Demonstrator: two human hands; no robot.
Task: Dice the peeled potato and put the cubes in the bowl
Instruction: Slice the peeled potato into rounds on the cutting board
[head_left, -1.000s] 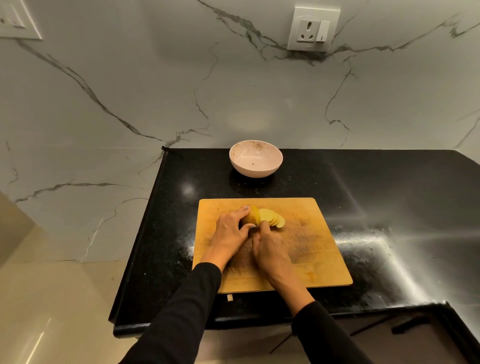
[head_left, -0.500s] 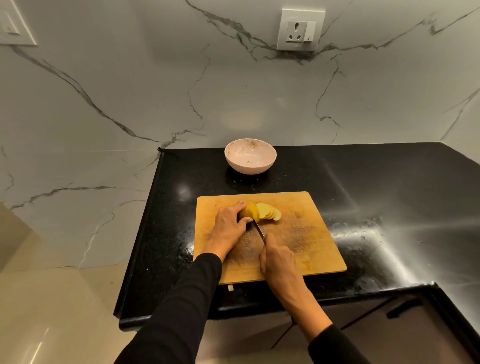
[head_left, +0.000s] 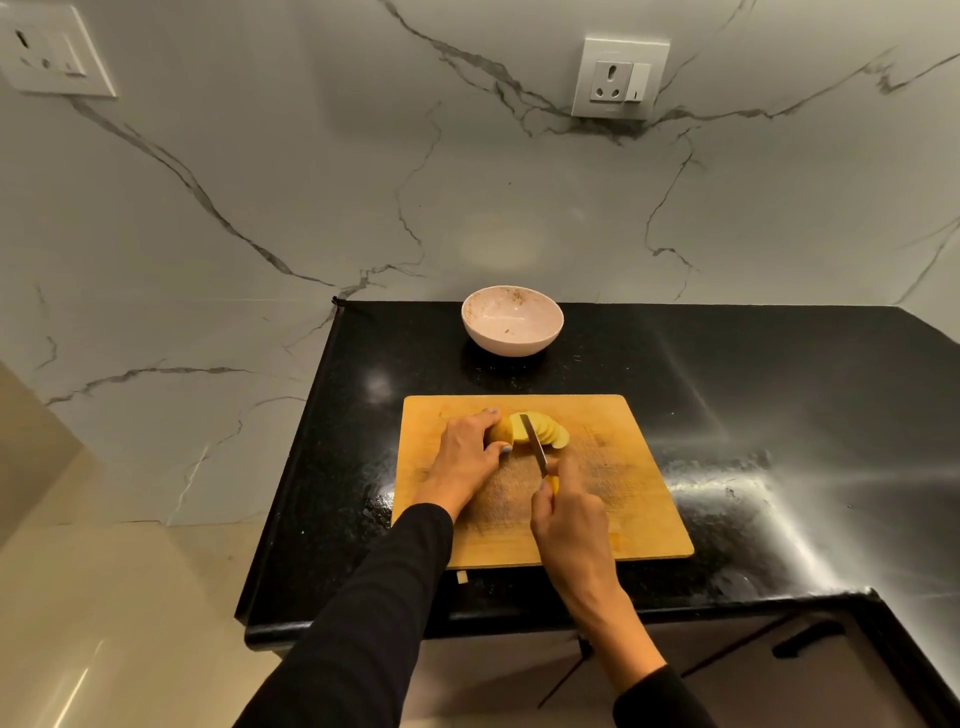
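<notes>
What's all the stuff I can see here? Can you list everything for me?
bowl: one, pale pink, at the back of the counter, no potato in it
cutting board: one, wooden, on the counter in front of the bowl
potato: one uncut end, yellow, on the board
potato slices: several, yellow, fanned out right of the uncut end
knife: one, dark blade with yellow handle, blade at the slices
counter: one, black, glossy
wall sockets: two, white, on the marble wall
left hand: holds the potato
right hand: grips the knife handle
sleeves: two, black
</notes>
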